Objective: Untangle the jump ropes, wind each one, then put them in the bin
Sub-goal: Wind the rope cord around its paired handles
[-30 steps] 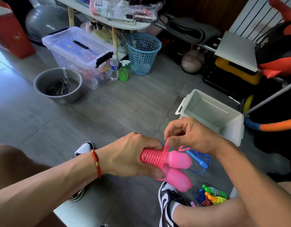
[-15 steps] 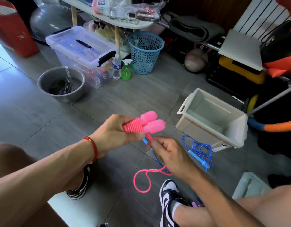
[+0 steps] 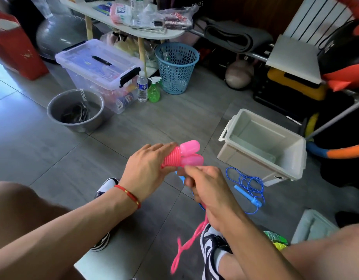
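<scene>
Hands meet at frame centre, both forearms coming in from 6–7 and 5 o'clock. Left hand (image 3: 146, 168), red string bracelet (image 3: 128, 196) on its wrist, fingers curled round the pink jump rope handles (image 3: 184, 154), gripping the coiled part where cord is wound; the two rounded handle ends stick out past the fingertips toward 2 o'clock. Right hand (image 3: 206, 187) sits just at 5 o'clock of the handles, fingers clenched, pinching the pink cord (image 3: 186, 245) near the handles; the rest of the cord runs under the palm and hangs down in a loose loop toward 6 o'clock, blurred, in front of the right shoe (image 3: 212, 249). Exact pinch point hidden by the knuckles.

Grey tiled floor (image 3: 53, 158). White bin (image 3: 261, 146) open-topped on the floor at 2 o'clock of the hands, well apart from them. Blue jump rope (image 3: 247, 186) lies loose on the floor just in front of the bin, at 3 o'clock of the right hand, not touched. Green and yellow rope bundle (image 3: 275, 239) on the floor at 4 o'clock, partly hidden by the right leg.

Room clutter at 10–12 o'clock: metal bowl (image 3: 75, 110), clear lidded storage box (image 3: 99, 71), water bottle (image 3: 142, 86), green spray bottle (image 3: 153, 90), blue mesh basket (image 3: 176, 67), low white table (image 3: 134, 25) above them
</scene>
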A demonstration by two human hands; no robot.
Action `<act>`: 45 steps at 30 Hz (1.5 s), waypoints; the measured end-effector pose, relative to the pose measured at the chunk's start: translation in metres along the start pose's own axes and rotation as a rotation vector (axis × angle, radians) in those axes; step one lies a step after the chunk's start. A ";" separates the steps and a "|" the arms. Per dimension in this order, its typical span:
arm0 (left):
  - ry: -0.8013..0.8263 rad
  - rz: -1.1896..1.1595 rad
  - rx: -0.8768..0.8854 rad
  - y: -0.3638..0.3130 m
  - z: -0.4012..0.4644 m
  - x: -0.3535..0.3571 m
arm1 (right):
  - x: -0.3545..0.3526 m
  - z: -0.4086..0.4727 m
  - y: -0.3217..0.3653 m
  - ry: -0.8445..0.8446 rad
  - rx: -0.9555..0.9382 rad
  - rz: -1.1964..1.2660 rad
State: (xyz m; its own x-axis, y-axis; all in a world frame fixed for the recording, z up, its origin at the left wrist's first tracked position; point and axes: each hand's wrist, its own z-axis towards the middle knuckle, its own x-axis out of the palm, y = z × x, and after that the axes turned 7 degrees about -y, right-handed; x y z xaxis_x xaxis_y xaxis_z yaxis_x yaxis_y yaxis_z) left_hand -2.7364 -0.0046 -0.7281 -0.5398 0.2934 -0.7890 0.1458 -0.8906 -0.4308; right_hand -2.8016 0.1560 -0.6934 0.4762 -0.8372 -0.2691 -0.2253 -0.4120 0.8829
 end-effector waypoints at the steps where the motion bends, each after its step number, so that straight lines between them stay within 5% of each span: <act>1: -0.056 0.057 0.072 -0.003 -0.001 0.001 | 0.001 0.000 0.003 -0.023 0.046 0.103; 5: -0.161 0.155 0.261 -0.010 -0.007 0.005 | 0.007 0.001 0.009 -0.107 0.126 0.271; 8: -0.077 -0.049 0.252 -0.021 -0.018 0.004 | -0.002 0.006 0.007 -0.154 -0.007 0.209; 12: 0.126 -0.534 -0.264 -0.023 -0.007 -0.015 | -0.013 0.006 0.006 -0.019 -0.201 0.088; 14: 0.427 -0.887 -0.570 -0.015 0.002 -0.024 | -0.017 0.007 0.005 0.045 -0.283 0.060; 17: 0.685 -1.219 -0.695 -0.017 -0.001 -0.029 | -0.017 0.009 0.006 0.107 -0.337 0.052; 20: 0.506 -0.999 -0.490 -0.018 0.000 -0.024 | -0.011 0.013 0.004 0.044 -0.367 -0.024; 25: 0.317 -0.563 -0.388 -0.016 0.002 -0.017 | 0.004 0.015 -0.010 -0.087 -0.304 -0.176; 30: 0.177 -0.485 -0.469 0.008 0.008 -0.023 | -0.007 0.008 -0.016 0.132 -0.191 -0.149; 37: 0.114 -0.232 -0.327 -0.007 0.001 -0.019 | -0.003 0.000 -0.008 0.017 -0.124 -0.061; 45: -0.131 0.238 0.149 -0.022 -0.012 -0.002 | 0.000 -0.003 0.011 -0.110 -0.087 0.106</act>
State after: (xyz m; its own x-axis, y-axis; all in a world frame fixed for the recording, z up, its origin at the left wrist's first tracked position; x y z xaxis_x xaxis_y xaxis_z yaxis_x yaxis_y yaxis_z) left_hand -2.7288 0.0183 -0.7224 -0.6086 0.0319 -0.7929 0.1626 -0.9730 -0.1639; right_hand -2.8020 0.1529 -0.6828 0.3565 -0.9107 -0.2087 -0.1926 -0.2902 0.9374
